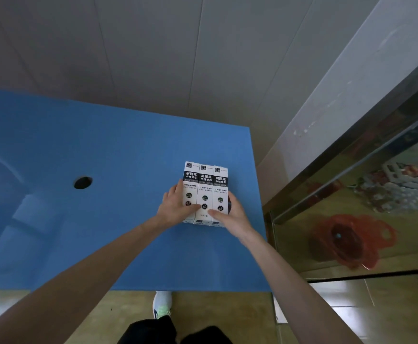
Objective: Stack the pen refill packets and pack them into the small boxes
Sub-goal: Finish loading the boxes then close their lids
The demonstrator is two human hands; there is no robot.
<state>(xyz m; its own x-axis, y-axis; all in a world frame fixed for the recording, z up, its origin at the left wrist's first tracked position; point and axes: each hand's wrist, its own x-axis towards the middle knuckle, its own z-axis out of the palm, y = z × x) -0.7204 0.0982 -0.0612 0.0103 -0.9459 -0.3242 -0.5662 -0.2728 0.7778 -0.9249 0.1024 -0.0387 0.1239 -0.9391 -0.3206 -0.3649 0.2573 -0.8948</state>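
Observation:
Three white and black pen refill boxes (205, 187) lie side by side in a tight row on the blue table (103, 157), near its right edge. My left hand (175, 209) grips the left side of the row, with the thumb laid across the left box. My right hand (230, 214) holds the right side, its thumb resting on the top of the middle and right boxes. The lower ends of the boxes are partly hidden by both hands. No loose refill packets show.
A round dark hole (83, 182) sits in the table top to the left. A glossy dark cabinet (352, 194) stands just right of the table. The wall runs behind. My shoe (162, 304) shows on the floor below the table's front edge.

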